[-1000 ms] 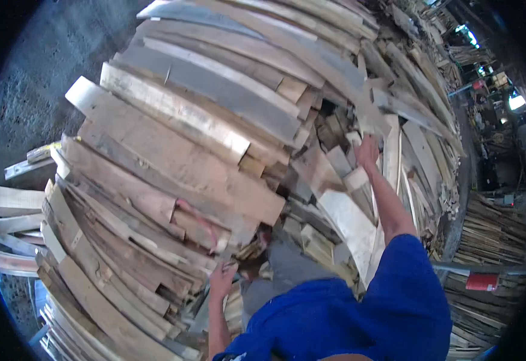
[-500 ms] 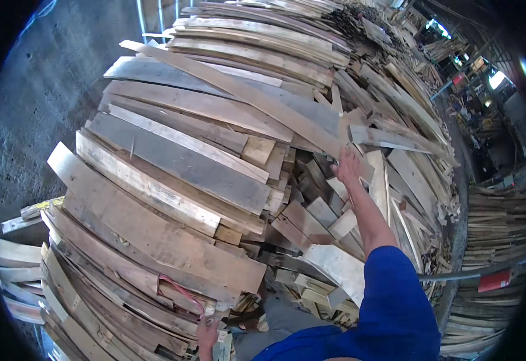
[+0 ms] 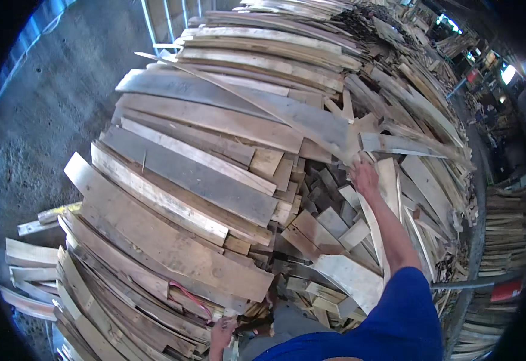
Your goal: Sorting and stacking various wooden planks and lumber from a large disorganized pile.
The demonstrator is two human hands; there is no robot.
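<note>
Gripping that long, thin plank (image 3: 269,113) atop the pile (image 3: 191,167) by its near right end, your right hand (image 3: 364,174) seems set for shifting it; that calls for a firm hold. Your left hand (image 3: 222,331) is near the red strap (image 3: 183,289), grip unclear.

Left forearm (image 3: 216,354) cut off by lower edge, distant workshop clutter (image 3: 496,117) indistinct.

Adds up to one left hand (image 3: 222,333) and one right hand (image 3: 364,175), two in all. Includes one long thin board (image 3: 263,108) at the right hand, one red strip (image 3: 189,298), one blue garment (image 3: 401,316), one red object (image 3: 507,291) by one grey rail (image 3: 467,284), and at least three pale upright bars (image 3: 148,24). Runs to dozens of boards (image 3: 191,171), overlapping too closely for an exact count.
</note>
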